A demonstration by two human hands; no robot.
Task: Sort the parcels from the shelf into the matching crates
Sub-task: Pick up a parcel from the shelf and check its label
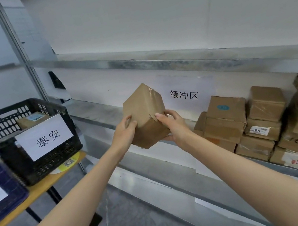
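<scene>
A brown cardboard parcel [144, 111] is held tilted in the air in front of the metal shelf [92, 110]. My left hand [124, 129] grips its left side with curled fingers. My right hand [173, 122] holds its right side and underside, thumb on the front face. A black crate [41, 170] with a white paper label stands on a wooden table at the left, with one parcel [31, 119] inside. Several more brown parcels [260, 123] are stacked on the shelf at the right.
A blue crate [1, 189] with a white label sits at the far left on the same table [39, 190]. A paper sign [184, 95] hangs on the shelf's back wall. An upper shelf board [155, 60] runs above. Grey floor lies below.
</scene>
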